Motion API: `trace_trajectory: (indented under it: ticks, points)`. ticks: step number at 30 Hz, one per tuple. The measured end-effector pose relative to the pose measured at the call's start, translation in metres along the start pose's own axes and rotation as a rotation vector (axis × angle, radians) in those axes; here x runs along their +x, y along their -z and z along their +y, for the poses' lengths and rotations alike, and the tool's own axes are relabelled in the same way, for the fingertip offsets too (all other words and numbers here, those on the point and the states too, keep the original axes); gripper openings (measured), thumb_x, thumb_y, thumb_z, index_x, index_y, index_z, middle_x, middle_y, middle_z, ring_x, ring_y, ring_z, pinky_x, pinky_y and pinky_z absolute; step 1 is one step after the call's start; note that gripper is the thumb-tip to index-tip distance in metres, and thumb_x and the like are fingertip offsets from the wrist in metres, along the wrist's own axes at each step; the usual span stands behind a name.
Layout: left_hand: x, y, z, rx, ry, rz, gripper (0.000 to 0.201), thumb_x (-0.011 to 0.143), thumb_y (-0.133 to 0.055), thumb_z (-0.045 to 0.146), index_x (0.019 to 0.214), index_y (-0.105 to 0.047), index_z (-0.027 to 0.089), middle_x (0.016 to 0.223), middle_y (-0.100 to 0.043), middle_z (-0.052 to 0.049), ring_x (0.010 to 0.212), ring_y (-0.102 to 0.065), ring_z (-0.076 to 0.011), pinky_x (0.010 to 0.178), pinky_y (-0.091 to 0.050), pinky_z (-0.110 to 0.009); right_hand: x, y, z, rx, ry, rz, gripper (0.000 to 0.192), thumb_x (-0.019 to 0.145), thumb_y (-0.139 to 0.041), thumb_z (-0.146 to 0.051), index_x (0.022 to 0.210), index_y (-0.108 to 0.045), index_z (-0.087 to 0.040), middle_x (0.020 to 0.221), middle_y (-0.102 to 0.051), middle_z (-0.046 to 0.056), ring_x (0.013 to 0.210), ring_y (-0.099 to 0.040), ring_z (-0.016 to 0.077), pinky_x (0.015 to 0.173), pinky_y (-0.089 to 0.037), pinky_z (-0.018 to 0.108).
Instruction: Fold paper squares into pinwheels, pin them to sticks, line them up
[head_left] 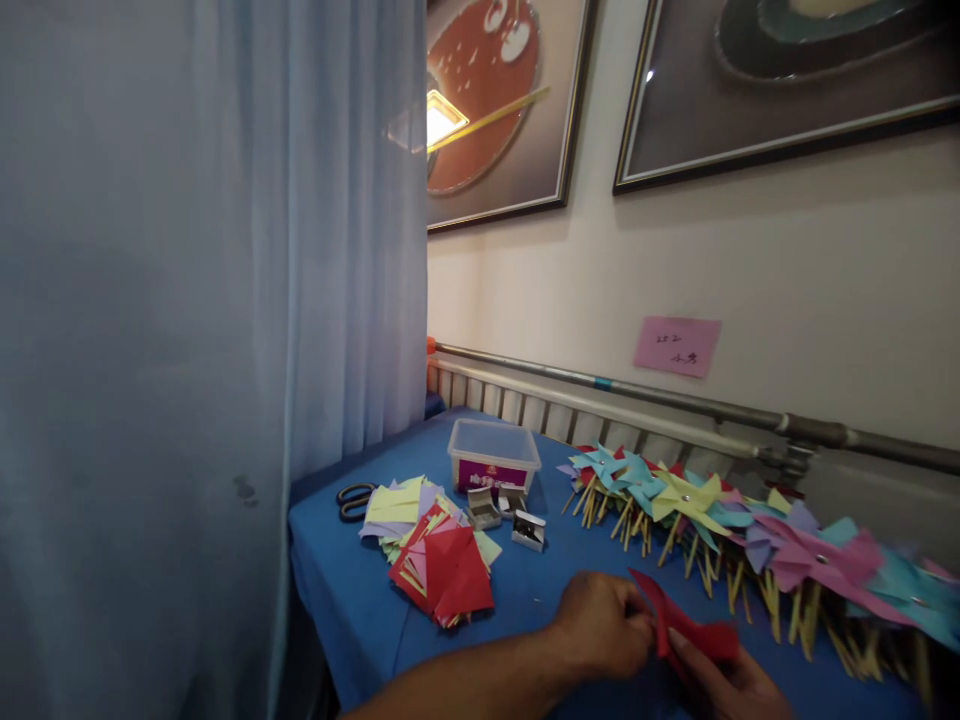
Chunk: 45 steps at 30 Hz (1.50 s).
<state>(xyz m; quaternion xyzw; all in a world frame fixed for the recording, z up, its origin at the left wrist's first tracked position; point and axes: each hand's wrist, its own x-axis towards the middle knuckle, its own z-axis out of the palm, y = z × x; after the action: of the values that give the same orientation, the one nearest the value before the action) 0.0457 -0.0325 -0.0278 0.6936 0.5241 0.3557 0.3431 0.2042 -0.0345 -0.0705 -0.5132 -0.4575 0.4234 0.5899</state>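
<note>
A red sheet of paper (701, 637), bent and partly curled, is between my two hands above the front of the table. My right hand (731, 685) grips it from below, its thumb or finger lying along the paper. At the paper's left edge my left hand (604, 622) is closed, its fingertips pinched together against the red paper. Whether a small part is also in those fingertips is hidden. To the left lies a pile of cut paper sheets, with red ones (461, 575) and pale yellow ones (396, 503) on top.
A blue cloth covers the table (337, 560). A clear plastic tub (495, 440), small open boxes (529, 530) and black-handled scissors (354, 500) stand or lie behind the pile. Several paper pinwheels (686, 500) on sticks line the right side. A pale curtain (360, 250) hangs left.
</note>
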Motion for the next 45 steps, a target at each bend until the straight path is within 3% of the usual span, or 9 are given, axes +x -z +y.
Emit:
trace_trajectory:
  ticks: [7,14,18,28,40,45]
  points:
    - [0.001,-0.003,-0.004,-0.033,0.001,0.013,0.022,0.079,-0.059,0.025,0.085,-0.08,0.02,0.074,-0.073,-0.002,0.063,-0.055,-0.0147,0.063,-0.045,-0.025,-0.002,0.0,-0.003,0.054,-0.145,-0.055,0.047,0.053,-0.087,-0.05,0.088,-0.078,-0.02,0.076,-0.079,0.008,0.077,-0.074,0.0309,0.064,-0.059,0.034]
    - [-0.004,-0.002,-0.001,-0.076,-0.044,0.032,0.019,0.078,-0.055,0.018,0.075,-0.074,0.015,0.069,-0.067,0.0,0.061,-0.051,-0.0124,0.059,-0.038,-0.023,-0.017,-0.009,-0.015,0.076,-0.041,-0.02,0.048,0.052,-0.09,-0.049,0.085,-0.076,-0.017,0.077,-0.079,0.007,0.076,-0.071,0.0278,0.067,-0.057,0.034]
    - [-0.005,0.002,0.001,-0.07,-0.127,-0.001,0.018,0.077,-0.053,0.016,0.073,-0.071,0.015,0.067,-0.065,0.001,0.062,-0.053,-0.0124,0.06,-0.036,-0.023,-0.019,-0.012,-0.018,0.161,-0.029,-0.03,0.05,0.056,-0.089,-0.05,0.092,-0.076,-0.017,0.082,-0.079,0.006,0.086,-0.072,0.0282,0.077,-0.057,0.035]
    - [-0.004,-0.001,-0.004,-0.122,-0.133,0.012,0.015,0.077,-0.054,0.018,0.07,-0.067,0.015,0.063,-0.06,0.002,0.059,-0.049,-0.011,0.057,-0.033,-0.023,-0.022,-0.013,-0.021,0.187,-0.047,-0.006,0.051,0.056,-0.09,-0.049,0.093,-0.077,-0.016,0.09,-0.08,0.007,0.083,-0.071,0.0252,0.075,-0.054,0.032]
    - [-0.004,-0.002,-0.004,-0.147,-0.123,-0.033,0.014,0.076,-0.052,0.015,0.068,-0.063,0.015,0.061,-0.056,0.003,0.059,-0.047,-0.0107,0.057,-0.033,-0.022,-0.018,-0.011,-0.017,0.168,-0.037,0.034,0.043,0.057,-0.087,-0.044,0.089,-0.077,-0.017,0.081,-0.078,0.006,0.078,-0.07,0.025,0.073,-0.054,0.033]
    - [-0.004,0.004,-0.004,-0.049,-0.154,-0.024,0.018,0.08,-0.054,0.018,0.078,-0.071,0.015,0.067,-0.064,0.001,0.065,-0.052,-0.013,0.061,-0.035,-0.023,-0.015,-0.003,-0.02,0.196,-0.039,0.085,0.042,0.057,-0.087,-0.044,0.087,-0.076,-0.017,0.076,-0.076,0.003,0.07,-0.068,0.0212,0.067,-0.053,0.03]
